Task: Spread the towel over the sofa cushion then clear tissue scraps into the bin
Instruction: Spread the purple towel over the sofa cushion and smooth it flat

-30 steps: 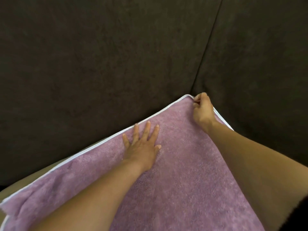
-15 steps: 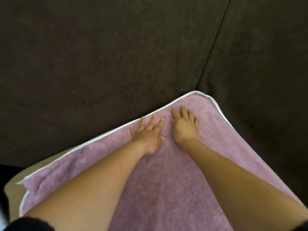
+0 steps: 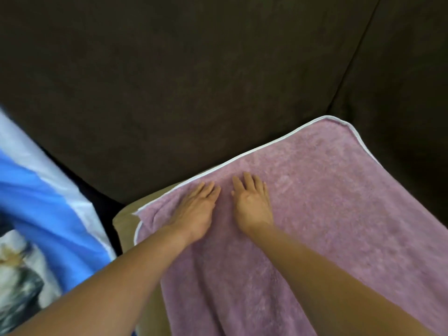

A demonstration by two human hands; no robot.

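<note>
A mauve towel [image 3: 327, 202] with a white hem lies spread over a tan sofa cushion [image 3: 124, 221], of which only the left edge shows. My left hand [image 3: 196, 209] rests flat on the towel near its back-left corner, fingers together and pointing toward the hem. My right hand [image 3: 252, 202] lies flat beside it, fingers slightly apart. Both palms press the cloth and hold nothing. The towel is rumpled at its left corner. No tissue scraps or bin are in view.
The dark brown sofa backrest [image 3: 194, 81] fills the upper view, with a seam and armrest section [image 3: 412, 81] at the right. A blue and white printed cloth or pillow [image 3: 41, 214] lies at the left edge.
My right hand let go of the towel's far right corner and came flat beside my left. Both hands slid left along the back hem. The view shifted left, revealing the blue cloth.
</note>
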